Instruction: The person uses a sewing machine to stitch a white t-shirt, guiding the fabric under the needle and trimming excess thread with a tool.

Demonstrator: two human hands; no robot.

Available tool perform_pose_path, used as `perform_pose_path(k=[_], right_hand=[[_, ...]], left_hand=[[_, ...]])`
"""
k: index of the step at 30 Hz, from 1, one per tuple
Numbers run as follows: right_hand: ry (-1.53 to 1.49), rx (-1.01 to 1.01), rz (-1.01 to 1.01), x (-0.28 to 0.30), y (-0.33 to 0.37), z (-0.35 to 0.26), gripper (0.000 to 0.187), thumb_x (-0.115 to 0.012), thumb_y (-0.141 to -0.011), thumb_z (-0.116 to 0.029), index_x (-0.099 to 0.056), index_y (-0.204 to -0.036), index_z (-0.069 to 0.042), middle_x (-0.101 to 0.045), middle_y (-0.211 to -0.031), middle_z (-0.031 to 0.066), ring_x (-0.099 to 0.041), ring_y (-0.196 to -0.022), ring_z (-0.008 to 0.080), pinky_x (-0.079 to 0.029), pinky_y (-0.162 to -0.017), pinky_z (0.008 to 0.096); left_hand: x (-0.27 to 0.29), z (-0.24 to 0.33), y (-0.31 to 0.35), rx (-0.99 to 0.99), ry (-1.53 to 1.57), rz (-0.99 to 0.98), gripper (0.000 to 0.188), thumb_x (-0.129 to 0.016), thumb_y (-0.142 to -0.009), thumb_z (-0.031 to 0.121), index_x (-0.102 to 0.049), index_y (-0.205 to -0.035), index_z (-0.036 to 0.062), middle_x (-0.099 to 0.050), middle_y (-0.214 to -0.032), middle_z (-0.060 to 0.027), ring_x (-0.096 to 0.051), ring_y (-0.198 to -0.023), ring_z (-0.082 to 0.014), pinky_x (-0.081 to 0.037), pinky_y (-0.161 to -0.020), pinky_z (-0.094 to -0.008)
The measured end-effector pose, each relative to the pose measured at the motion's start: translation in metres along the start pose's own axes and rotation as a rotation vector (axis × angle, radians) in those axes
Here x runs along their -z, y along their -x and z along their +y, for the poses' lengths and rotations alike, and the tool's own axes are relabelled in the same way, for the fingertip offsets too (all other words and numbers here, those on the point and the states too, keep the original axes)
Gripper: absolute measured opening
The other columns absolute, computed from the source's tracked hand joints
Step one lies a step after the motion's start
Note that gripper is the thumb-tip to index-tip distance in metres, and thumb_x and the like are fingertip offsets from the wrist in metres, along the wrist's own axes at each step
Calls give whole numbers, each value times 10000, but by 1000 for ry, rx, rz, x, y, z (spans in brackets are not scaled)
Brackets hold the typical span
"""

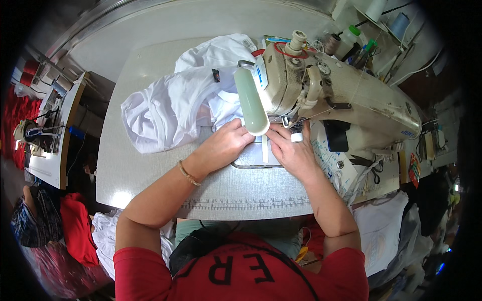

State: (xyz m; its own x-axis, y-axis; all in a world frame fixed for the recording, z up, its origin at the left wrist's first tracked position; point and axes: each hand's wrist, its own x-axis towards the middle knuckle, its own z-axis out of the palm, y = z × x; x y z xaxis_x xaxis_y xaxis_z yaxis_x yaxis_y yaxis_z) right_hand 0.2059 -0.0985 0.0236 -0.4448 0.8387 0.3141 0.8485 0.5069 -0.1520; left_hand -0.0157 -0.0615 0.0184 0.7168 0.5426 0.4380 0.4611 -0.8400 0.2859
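My left hand (232,141) rests at the sewing machine's bed with its fingers curled in at the edge of a white garment (160,103). A pale green lamp head (251,103) hides its fingertips and part of the cloth. Across from it, my right hand (292,151) lies over the bed near the needle area, fingers stretched and apart. The sewing machine (286,83) is cream-coloured and stained. A narrow white strip (265,152) runs toward me between the hands. Beside the right hand's fingers is a small white cylindrical thing (297,137).
A black phone (336,136) and black scissors (375,173) lie right of my hand. Thread cones (399,26) stand at the back right. A ruler (246,202) runs along the table's near edge. White cloth (384,231) hangs at the right; another machine table (60,130) stands left.
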Motion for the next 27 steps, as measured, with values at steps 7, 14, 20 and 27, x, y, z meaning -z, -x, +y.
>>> perform_pose_path(k=[7,14,20,27], right_hand=[[-24,1,57,-1,0,-2,313,-591,-828,-127,-652,-1135,-138,-625,-1101,35,-563,-1061,231,-195,-1073,612],[-38,2,71,2,-2,-5,306,-593,-822,-122,-659,-1121,-130,-642,-1089,35,-554,-1064,242,-200,-1079,592],[-22,-15,50,1,-2,-7,307,-575,-831,-117,-654,-1127,-128,-642,-1110,22,-565,-1035,247,-196,-1085,593],[-31,-29,57,0,-2,-8,313,-552,-836,-109,-649,-1133,-108,-649,-1081,45,-573,-991,272,-202,-1082,596]], left_hand=[[1,-2,0,12,83,-1,237,-596,-758,-18,-642,-989,0,-637,-1112,-123,-565,-859,-285,-488,-793,-369],[-1,-1,-1,-39,83,105,272,-562,-727,-26,-632,-987,8,-608,-931,-90,-514,-814,-263,-461,-757,-349],[-2,-6,0,-42,94,87,251,-572,-725,-23,-643,-963,10,-611,-921,-76,-504,-823,-254,-456,-767,-340],[-4,-6,0,-27,96,87,239,-579,-722,-23,-654,-945,17,-629,-919,-75,-506,-804,-253,-458,-758,-339]])
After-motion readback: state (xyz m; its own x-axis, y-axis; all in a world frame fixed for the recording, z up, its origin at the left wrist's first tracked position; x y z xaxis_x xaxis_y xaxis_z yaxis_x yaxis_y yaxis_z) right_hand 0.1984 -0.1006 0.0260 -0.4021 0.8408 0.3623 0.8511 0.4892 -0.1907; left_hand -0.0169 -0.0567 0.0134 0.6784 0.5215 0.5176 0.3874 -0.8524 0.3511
